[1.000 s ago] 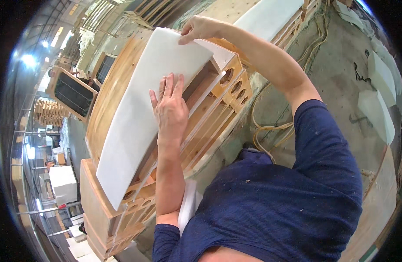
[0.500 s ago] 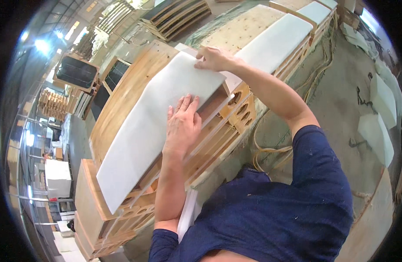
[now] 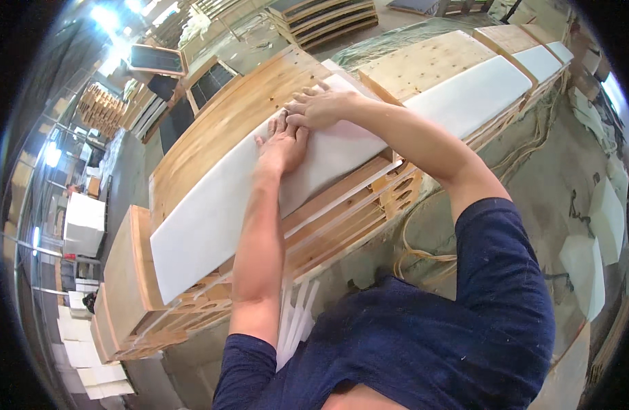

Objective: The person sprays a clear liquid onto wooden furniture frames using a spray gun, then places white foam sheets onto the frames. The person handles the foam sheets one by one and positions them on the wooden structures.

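A long white foam sheet lies along the near side of a curved wooden frame, beside its bare board top. My left hand presses flat on the foam near its far edge, fingers spread. Just right of it, my right hand also rests on the foam with fingers stretched out, its fingertips close to the seam between foam and wood. The two hands nearly touch. Below the foam's near edge, the frame's open side shows wooden slats and pieces with oval holes. My right forearm covers part of the foam's right end.
Another wooden frame with a white foam strip continues at the right, with more beyond. Hoses or cords lie on the floor beside the frames. White foam blocks stand at the far right. Stacked curved frames are at the back.
My left hand has slid up the foam to its far edge. My right hand has moved left from the foam's right end and now lies next to it. The view has shifted slightly.
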Tool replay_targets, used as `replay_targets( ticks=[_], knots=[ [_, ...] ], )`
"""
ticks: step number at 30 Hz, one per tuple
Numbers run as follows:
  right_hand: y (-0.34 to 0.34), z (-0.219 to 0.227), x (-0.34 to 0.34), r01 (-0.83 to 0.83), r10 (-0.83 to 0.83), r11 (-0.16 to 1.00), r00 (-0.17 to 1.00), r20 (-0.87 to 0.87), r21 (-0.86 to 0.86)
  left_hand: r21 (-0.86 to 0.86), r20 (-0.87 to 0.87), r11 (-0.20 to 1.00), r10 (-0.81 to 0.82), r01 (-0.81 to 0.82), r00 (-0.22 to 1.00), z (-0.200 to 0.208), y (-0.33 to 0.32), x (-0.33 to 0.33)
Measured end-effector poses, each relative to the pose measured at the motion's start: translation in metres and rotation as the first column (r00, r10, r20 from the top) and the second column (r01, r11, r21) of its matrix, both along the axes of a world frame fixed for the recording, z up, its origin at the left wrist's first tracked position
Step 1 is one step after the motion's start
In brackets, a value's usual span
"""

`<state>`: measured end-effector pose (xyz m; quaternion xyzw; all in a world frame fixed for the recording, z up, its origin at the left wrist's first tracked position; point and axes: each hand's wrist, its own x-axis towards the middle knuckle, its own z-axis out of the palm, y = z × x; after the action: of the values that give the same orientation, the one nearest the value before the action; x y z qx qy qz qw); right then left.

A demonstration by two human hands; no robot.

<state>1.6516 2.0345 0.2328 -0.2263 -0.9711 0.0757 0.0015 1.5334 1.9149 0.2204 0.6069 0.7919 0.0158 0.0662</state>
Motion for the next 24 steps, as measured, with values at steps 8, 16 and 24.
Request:
replay_targets(
  ticks=[8,16,24],
  knots=[
    [-0.06,-0.022,0.074,0.053,-0.044,0.991,0.996,-0.077,0.121,0.036,-0.09,0.988,-0.147,0.151,0.985,-0.005,-0.07,0.042],
    [-0.087,-0.061,0.108,0.435,-0.229,0.862,0.793,-0.565,0.261,0.214,-0.179,0.934,-0.251,0.287,0.951,-0.013,-0.069,0.059],
    [-0.11,-0.068,0.072,0.481,-0.183,0.806,0.757,-0.627,0.346,0.118,-0.152,0.951,-0.267,0.285,0.952,-0.009,-0.102,0.019]
  ],
)
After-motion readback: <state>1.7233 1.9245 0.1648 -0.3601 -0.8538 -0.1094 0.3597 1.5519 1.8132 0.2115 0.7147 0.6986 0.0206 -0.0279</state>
